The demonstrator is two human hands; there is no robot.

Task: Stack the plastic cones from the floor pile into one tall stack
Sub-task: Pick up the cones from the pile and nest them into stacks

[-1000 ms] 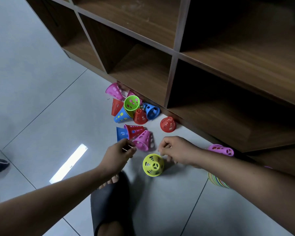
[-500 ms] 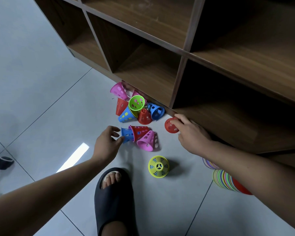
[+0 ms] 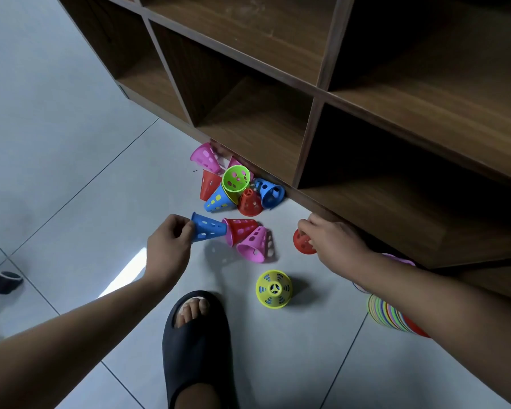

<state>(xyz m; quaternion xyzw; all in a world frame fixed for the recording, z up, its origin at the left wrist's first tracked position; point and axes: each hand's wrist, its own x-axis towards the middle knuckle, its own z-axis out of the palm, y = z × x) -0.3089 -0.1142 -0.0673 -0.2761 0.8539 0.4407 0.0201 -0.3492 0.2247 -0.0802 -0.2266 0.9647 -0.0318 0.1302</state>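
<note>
Several perforated plastic cones lie in a pile (image 3: pixel 236 187) on the floor against the shelf base. My left hand (image 3: pixel 169 246) grips the rim of a blue cone (image 3: pixel 208 230) lying on its side beside a red cone (image 3: pixel 242 230) and a pink cone (image 3: pixel 255 246). My right hand (image 3: pixel 334 240) pinches a red cone (image 3: pixel 302 242) near the shelf foot. A yellow cone (image 3: pixel 273 289) stands upright alone on the tile. The multicoloured stack (image 3: pixel 390 317) lies mostly hidden under my right forearm.
A dark wooden cubby shelf (image 3: pixel 307 93) runs along the far side, its base right behind the cones. My foot in a black slipper (image 3: pixel 196 343) stands on the tile below the yellow cone. A dark object (image 3: pixel 0 280) sits at the left edge.
My left hand closed on the blue cone and lifted its rim. My right hand took hold of the red cone by the shelf and drew it slightly toward me.
</note>
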